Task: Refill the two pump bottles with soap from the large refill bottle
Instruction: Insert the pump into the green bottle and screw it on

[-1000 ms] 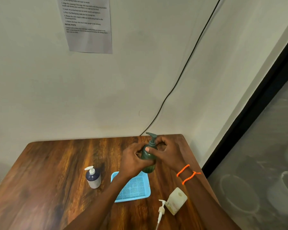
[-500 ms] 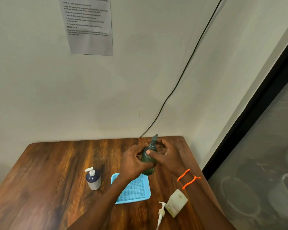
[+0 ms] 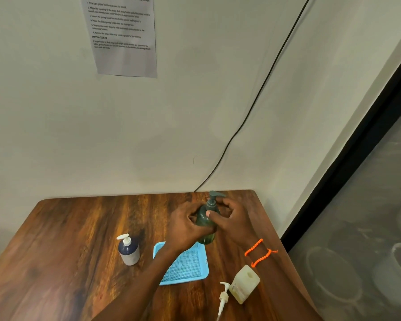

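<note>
Green pump bottle (image 3: 206, 224) sat clamped in both your hands, left hand (image 3: 186, 224) round its body, right hand (image 3: 232, 219) at the collar; unscrewing seemed underway, lifting the pump next.

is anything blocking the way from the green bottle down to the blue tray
Nothing freestanding does. Both hands hold the green pump bottle just above the far right corner of the blue tray. Only the left hand and its forearm lie across the tray; the tray's visible mesh is bare.

both hands (image 3: 188, 224) (image 3: 233, 218) curled, gripping
</note>
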